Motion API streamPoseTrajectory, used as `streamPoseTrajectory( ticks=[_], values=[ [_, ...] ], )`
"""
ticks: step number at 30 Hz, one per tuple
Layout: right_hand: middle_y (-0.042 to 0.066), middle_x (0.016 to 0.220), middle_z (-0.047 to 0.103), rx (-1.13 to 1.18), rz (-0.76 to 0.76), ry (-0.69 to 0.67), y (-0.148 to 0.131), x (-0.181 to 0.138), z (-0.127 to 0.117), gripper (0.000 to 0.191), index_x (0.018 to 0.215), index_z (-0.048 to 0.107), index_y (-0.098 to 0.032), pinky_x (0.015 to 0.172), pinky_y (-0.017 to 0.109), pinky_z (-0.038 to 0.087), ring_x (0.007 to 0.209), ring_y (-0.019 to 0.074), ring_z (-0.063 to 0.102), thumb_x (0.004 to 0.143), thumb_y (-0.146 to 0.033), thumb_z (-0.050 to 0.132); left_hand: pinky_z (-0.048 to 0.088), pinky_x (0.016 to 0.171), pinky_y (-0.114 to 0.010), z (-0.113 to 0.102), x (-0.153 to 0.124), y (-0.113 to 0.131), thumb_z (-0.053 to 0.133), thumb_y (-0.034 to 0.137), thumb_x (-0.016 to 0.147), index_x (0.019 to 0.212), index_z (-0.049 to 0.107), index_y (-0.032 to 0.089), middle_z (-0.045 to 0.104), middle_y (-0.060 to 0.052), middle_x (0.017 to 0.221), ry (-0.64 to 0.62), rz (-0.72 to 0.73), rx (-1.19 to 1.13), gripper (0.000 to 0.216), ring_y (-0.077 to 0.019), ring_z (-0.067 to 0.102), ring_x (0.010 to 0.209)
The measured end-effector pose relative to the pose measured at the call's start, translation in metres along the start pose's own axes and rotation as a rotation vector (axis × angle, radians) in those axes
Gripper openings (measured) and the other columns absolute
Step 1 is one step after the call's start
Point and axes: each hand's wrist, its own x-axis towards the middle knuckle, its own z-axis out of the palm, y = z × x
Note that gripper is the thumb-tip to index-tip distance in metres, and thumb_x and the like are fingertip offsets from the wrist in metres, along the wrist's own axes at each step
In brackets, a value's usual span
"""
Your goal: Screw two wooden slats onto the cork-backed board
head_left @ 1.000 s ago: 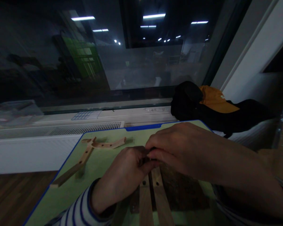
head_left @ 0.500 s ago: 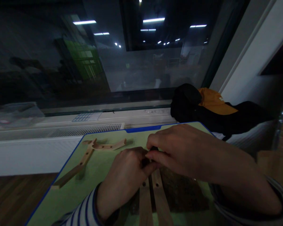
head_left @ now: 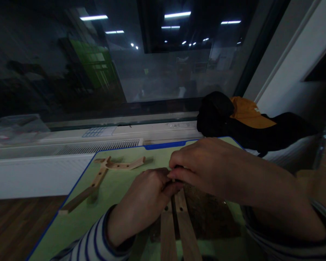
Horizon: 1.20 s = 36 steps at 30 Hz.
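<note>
My left hand [head_left: 141,203] and my right hand [head_left: 203,166] meet over the far ends of two parallel wooden slats [head_left: 176,224] with small holes, lying on a green mat [head_left: 70,224] with a blue edge. The fingers of both hands are pinched together at the slat ends around something small and dark that I cannot make out. A brown panel [head_left: 209,217] lies under the slats to the right. A long wooden strip [head_left: 87,190] and a short curved wooden piece [head_left: 125,165] lie on the mat to the left, apart from my hands.
A black garment with an orange cap [head_left: 244,114] sits on the sill at the back right. A white radiator grille [head_left: 97,146] and a small keypad-like card [head_left: 99,131] run along the dark window. Wooden floor [head_left: 13,224] shows at the left.
My hands stay pinched at the slat ends with only slight finger shifts. The view has wobbled a little; the loose wooden pieces have not moved.
</note>
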Motion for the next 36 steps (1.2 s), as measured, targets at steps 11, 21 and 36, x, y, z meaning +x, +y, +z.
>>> streamPoseTrajectory(
  ticks=[11,21,36],
  values=[
    [0.000,0.078,0.061,-0.056,-0.006,0.033,-0.001,0.001,0.005,0.016,0.085,0.058,-0.020,0.062,0.029,0.035,0.069,0.0151,0.053,0.090,-0.029,0.046,0.043,0.059,-0.031,0.000,0.000,0.001,0.055,0.038,0.081,0.077,0.067,0.018,0.072,-0.005,0.076,0.091,-0.096,0.107,0.023,-0.0230,0.065,0.069],
    [-0.005,0.077,0.062,0.096,0.011,-0.033,0.003,-0.002,-0.002,0.010,0.087,0.058,-0.024,0.060,0.025,0.036,0.070,0.0120,0.058,0.088,-0.028,0.049,0.041,0.055,-0.027,-0.003,-0.001,-0.001,0.056,0.035,0.082,0.073,0.069,0.022,0.072,-0.001,0.072,0.078,-0.062,0.052,0.021,-0.0190,0.065,0.063],
    [-0.005,0.070,0.060,0.007,0.055,-0.008,0.001,0.000,0.004,0.013,0.081,0.057,-0.025,0.056,0.029,0.035,0.065,0.0149,0.056,0.088,-0.031,0.048,0.039,0.052,-0.025,-0.003,-0.001,-0.005,0.053,0.030,0.084,0.072,0.066,0.022,0.071,0.001,0.070,0.041,0.025,0.103,0.020,-0.0173,0.064,0.061]
  ],
)
